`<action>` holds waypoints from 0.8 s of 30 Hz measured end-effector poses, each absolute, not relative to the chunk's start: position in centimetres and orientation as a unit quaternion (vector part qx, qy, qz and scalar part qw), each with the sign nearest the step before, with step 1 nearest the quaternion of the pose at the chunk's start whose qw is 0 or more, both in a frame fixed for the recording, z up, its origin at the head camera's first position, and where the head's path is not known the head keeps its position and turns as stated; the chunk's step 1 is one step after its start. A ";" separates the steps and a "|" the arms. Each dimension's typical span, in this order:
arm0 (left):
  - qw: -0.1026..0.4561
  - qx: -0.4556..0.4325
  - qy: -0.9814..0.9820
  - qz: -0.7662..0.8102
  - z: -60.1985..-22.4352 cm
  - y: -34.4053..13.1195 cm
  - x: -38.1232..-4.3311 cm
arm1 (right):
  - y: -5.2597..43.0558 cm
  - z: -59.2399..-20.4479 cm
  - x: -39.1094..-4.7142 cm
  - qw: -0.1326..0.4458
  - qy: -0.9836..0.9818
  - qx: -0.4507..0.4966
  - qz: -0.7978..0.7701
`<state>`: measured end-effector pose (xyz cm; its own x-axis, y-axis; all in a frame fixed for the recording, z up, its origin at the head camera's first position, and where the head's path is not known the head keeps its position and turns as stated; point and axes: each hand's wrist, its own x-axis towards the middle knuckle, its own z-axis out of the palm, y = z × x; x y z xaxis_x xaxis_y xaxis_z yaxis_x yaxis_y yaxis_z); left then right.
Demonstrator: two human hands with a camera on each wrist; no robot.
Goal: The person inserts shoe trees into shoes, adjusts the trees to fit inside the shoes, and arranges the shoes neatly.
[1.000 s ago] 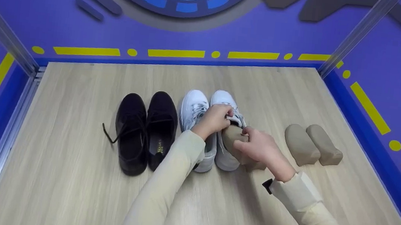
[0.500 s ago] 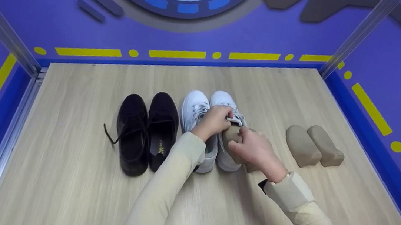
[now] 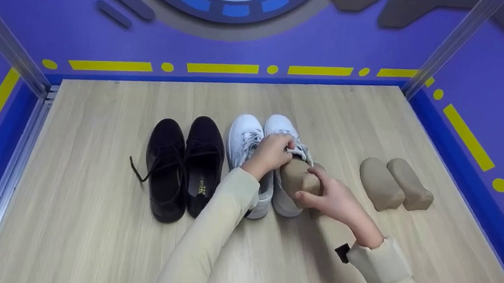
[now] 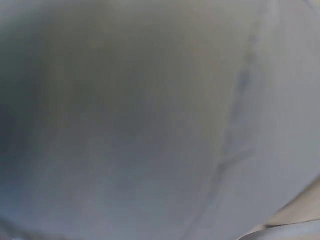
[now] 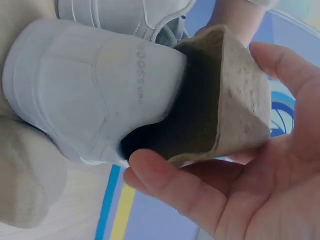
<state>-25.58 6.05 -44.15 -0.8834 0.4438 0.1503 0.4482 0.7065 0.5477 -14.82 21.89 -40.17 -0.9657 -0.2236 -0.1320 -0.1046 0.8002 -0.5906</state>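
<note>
Back shifted the right hand (image 3: 339,201), gripping the tan shoe insert (image 3: 296,176) by its exposed end, presumably for control, its front inside the white sneaker (image 5: 82,90)! The left hand (image 3: 270,152) pinched the tongue or laces (image 3: 298,152), likely to widen the opening.
</note>
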 end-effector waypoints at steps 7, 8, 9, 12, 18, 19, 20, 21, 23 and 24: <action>0.002 -0.255 -0.935 -0.248 -43.8 6.4 -25.5 | 22.2 -40.7 -14.5 0.081 0.940 -0.090 -0.319; 0.004 -0.260 -0.937 -0.235 -43.8 6.5 -25.5 | 22.2 -40.8 -14.5 0.078 0.941 -0.090 -0.318; 0.008 -0.266 -0.938 -0.221 -43.7 6.7 -25.5 | 22.2 -40.8 -14.5 0.076 0.941 -0.090 -0.317; 0.035 -0.291 -0.942 -0.163 -43.7 7.1 -25.3 | 22.1 -40.8 -14.5 0.070 0.942 -0.096 -0.314; 0.120 -0.351 -0.928 -0.034 -43.5 8.1 -24.7 | 22.0 -40.7 -14.6 0.065 0.943 -0.108 -0.307; 0.132 -0.358 -0.924 -0.015 -43.4 8.3 -24.6 | 22.0 -40.7 -14.7 0.065 0.944 -0.108 -0.306; 0.143 -0.362 -0.921 0.000 -43.5 8.4 -24.6 | 22.1 -40.7 -14.7 0.065 0.944 -0.107 -0.305; 0.151 -0.364 -0.919 0.015 -43.5 8.4 -24.5 | 22.1 -40.7 -14.7 0.065 0.945 -0.106 -0.303; 0.164 -0.365 -0.916 0.034 -43.8 8.5 -24.5 | 22.1 -40.7 -14.6 0.064 0.946 -0.106 -0.298; 0.168 -0.364 -0.915 0.036 -43.9 8.4 -24.5 | 22.1 -40.7 -14.6 0.063 0.947 -0.108 -0.296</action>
